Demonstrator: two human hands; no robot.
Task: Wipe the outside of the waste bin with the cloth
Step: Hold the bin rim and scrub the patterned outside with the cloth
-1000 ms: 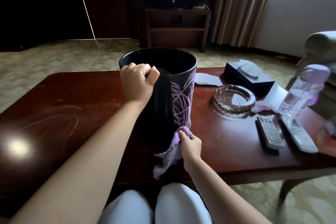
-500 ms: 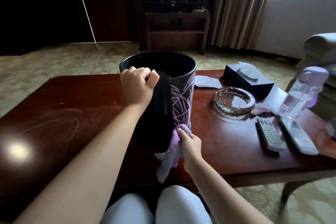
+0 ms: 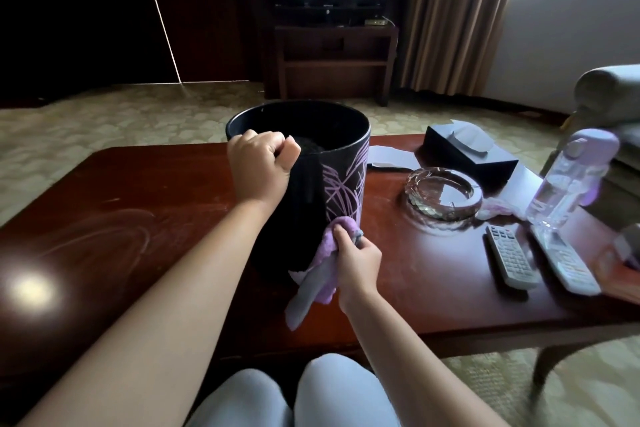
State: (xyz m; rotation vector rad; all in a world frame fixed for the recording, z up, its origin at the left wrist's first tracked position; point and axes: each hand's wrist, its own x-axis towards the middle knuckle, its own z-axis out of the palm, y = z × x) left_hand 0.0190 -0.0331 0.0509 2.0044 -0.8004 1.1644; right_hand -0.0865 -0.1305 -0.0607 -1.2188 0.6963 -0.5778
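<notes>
A person's left hand (image 3: 261, 166) grips the rim of a black waste bin (image 3: 311, 191) standing on a wooden table (image 3: 156, 204), while the right hand (image 3: 356, 260) pinches a purple cloth (image 3: 323, 263) against its lower side. Wiping appears under way; how much of the outside remains is unclear.

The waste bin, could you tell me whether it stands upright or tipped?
Upright: the waste bin stands on the table, rim level, mouth upward.
</notes>
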